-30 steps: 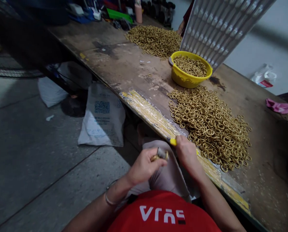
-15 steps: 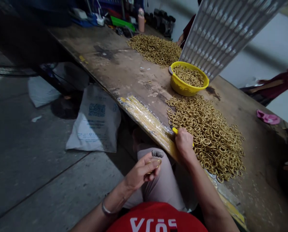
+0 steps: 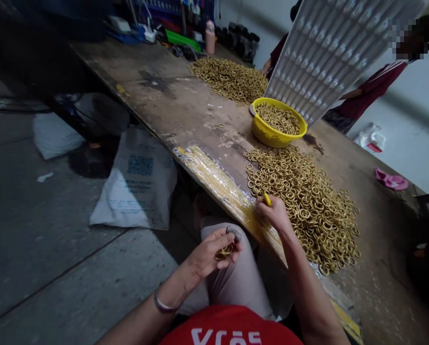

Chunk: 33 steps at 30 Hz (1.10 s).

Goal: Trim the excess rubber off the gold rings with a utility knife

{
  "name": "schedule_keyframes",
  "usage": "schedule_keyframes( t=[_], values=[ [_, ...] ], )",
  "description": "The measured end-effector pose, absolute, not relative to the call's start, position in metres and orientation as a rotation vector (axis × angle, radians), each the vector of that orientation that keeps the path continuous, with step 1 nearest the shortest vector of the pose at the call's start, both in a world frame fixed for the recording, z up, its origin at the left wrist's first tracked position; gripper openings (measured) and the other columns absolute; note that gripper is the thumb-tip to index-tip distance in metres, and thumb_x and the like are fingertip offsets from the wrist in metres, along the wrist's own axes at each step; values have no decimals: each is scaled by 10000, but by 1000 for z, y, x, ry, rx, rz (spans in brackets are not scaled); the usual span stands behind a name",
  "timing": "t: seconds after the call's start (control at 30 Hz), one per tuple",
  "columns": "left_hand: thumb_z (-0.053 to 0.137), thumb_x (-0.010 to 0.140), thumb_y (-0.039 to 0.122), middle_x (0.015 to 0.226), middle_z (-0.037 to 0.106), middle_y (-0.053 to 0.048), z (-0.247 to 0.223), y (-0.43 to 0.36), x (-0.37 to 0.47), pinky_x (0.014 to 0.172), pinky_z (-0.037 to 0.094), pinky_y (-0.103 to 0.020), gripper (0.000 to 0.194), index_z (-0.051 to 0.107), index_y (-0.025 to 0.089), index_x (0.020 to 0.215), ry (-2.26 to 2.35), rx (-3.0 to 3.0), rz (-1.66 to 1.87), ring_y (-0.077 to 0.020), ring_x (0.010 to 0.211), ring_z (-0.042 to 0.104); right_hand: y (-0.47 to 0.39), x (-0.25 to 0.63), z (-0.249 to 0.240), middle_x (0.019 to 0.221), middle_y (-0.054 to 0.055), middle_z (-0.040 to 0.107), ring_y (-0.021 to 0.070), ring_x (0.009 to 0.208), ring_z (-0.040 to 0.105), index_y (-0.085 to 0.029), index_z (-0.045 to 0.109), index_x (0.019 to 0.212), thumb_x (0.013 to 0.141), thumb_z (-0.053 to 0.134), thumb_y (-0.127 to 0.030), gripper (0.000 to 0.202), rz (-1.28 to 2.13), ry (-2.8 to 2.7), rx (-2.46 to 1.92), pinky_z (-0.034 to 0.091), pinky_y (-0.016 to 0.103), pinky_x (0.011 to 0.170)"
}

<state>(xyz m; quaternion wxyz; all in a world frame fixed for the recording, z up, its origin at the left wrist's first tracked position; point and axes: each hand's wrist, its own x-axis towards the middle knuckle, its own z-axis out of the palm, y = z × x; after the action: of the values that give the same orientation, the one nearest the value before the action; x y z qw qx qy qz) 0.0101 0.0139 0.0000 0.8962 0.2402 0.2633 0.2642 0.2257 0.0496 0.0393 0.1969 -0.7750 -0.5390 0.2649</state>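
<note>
Several gold-coloured rings (image 3: 223, 253) sit in my left hand (image 3: 207, 254), its fingers closed round them above my knee. One finger of that hand has a dark grey covering. At the table's edge my right hand (image 3: 277, 214) is closed on a slim yellow-handled tool (image 3: 267, 199); its working end is hidden, so I cannot tell its kind. Beside that hand spreads a large pile of gold-coloured rings (image 3: 311, 211) on the worn table (image 3: 185, 110). Clear film over yellow tape (image 3: 217, 177) covers the edge near my right hand.
A yellow basin (image 3: 273, 137) full of rings stands behind the pile. Farther off lie another ring pile (image 3: 232, 79) and a pink bottle (image 3: 210, 37). A ribbed translucent panel (image 3: 329, 57) leans by the basin, with people behind. A white sack (image 3: 135, 187) stands on the floor.
My right hand has turned, so the yellow tool now points more upward. My left fingers have shifted, showing more of the rings. A person at the right has come further into view.
</note>
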Motion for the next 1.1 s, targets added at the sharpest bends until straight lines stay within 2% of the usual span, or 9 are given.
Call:
schedule_keyframes(
  t=[0.1, 0.17, 0.3, 0.47, 0.63, 0.73, 0.83, 0.93, 1.1],
  values=[
    [860, 671, 475, 552, 570, 36, 4, 17, 16, 318, 270, -122, 445, 550, 160, 727, 688, 597, 643, -61, 417, 481, 35, 225, 47, 537, -58, 409, 107, 426, 378, -237, 448, 695, 853, 466, -487, 296, 1043, -1410, -1963, 363, 247, 440],
    [831, 705, 443, 590, 600, 30, 7, 18, 20, 324, 298, -134, 386, 585, 161, 798, 770, 745, 746, -70, 429, 492, 25, 221, 48, 537, -79, 389, 80, 393, 312, -241, 432, 714, 796, 543, -560, 347, 1301, -1229, -1756, 312, 227, 383],
    [764, 769, 346, 742, 678, -12, 12, 16, 26, 403, 393, -171, 262, 672, 145, 908, 873, 1061, 905, -78, 498, 529, 7, 210, 40, 543, -90, 449, 28, 380, 279, -209, 486, 725, 649, 802, -489, 429, 1766, -707, -1288, 236, 168, 351],
    [721, 774, 265, 699, 684, -9, 13, 12, 29, 563, 472, -201, 153, 733, 144, 867, 980, 1267, 932, -104, 599, 573, -4, 198, 32, 557, -82, 497, 26, 385, 298, -190, 536, 735, 645, 832, -445, 400, 1832, -597, -1238, 245, 162, 355],
    [711, 791, 365, 518, 595, 12, 11, 14, 27, 403, 339, -188, 247, 710, 119, 766, 948, 1110, 762, -69, 413, 444, -17, 197, 34, 573, -65, 458, 77, 439, 348, -199, 565, 747, 808, 647, -526, 342, 1549, -950, -1456, 281, 218, 426],
    [721, 778, 409, 530, 621, -12, 14, 12, 26, 373, 302, -181, 315, 724, 96, 809, 858, 981, 693, -65, 401, 434, -30, 200, 32, 607, -25, 490, 125, 569, 450, -202, 554, 695, 875, 554, -324, 217, 978, -1459, -1678, 336, 247, 556],
    [752, 757, 418, 537, 628, -16, 17, 9, 27, 368, 302, -175, 333, 713, 94, 820, 836, 953, 676, -66, 409, 447, -43, 200, 31, 768, 29, 626, 158, 697, 543, -192, 615, 809, 808, 535, -118, 109, 574, -1817, -1861, 360, 260, 648],
    [751, 767, 427, 537, 621, -7, 15, 6, 28, 367, 308, -174, 337, 693, 102, 833, 858, 975, 683, -65, 403, 443, -51, 196, 35, 902, 65, 682, 172, 760, 595, -179, 644, 917, 798, 526, -53, 210, 422, -2007, -2034, 366, 261, 671],
    [702, 799, 401, 611, 638, -12, 16, 3, 27, 382, 329, -177, 292, 673, 118, 862, 903, 1079, 687, -74, 438, 466, -50, 188, 40, 966, 85, 694, 181, 785, 634, -175, 646, 983, 874, 528, -75, 189, 351, -2126, -2208, 354, 269, 652]
  ],
)
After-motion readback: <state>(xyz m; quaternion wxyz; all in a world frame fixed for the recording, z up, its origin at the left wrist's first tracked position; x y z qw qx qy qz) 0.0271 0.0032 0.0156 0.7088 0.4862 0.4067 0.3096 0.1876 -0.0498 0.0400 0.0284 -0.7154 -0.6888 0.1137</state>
